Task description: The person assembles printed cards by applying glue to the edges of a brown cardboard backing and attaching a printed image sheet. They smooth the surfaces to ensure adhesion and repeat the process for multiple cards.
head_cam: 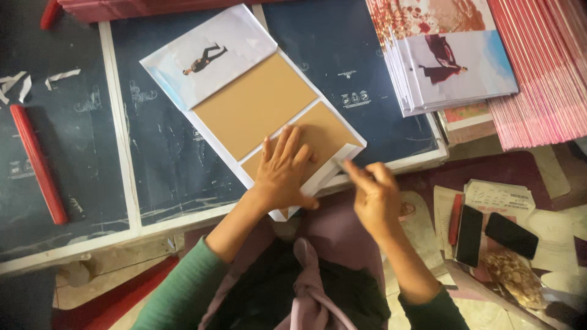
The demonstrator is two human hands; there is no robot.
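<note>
A white sheet with two brown cardboard panels (pixel 254 104) lies tilted on a dark work board (pixel 153 159), with a photo print (pixel 211 55) at its far end. My left hand (pixel 282 171) presses flat on the nearer brown panel. My right hand (pixel 374 195) pinches a thin white strip (pixel 340 164) at the sheet's near right edge, lifting it off the corner.
A stack of photo prints (pixel 452 61) and a pile of pink-edged sheets (pixel 547 67) sit at the far right. A red bar (pixel 38 162) lies on the left. Two dark phones (pixel 489 232), a red pen (pixel 455 217) and papers lie at my right.
</note>
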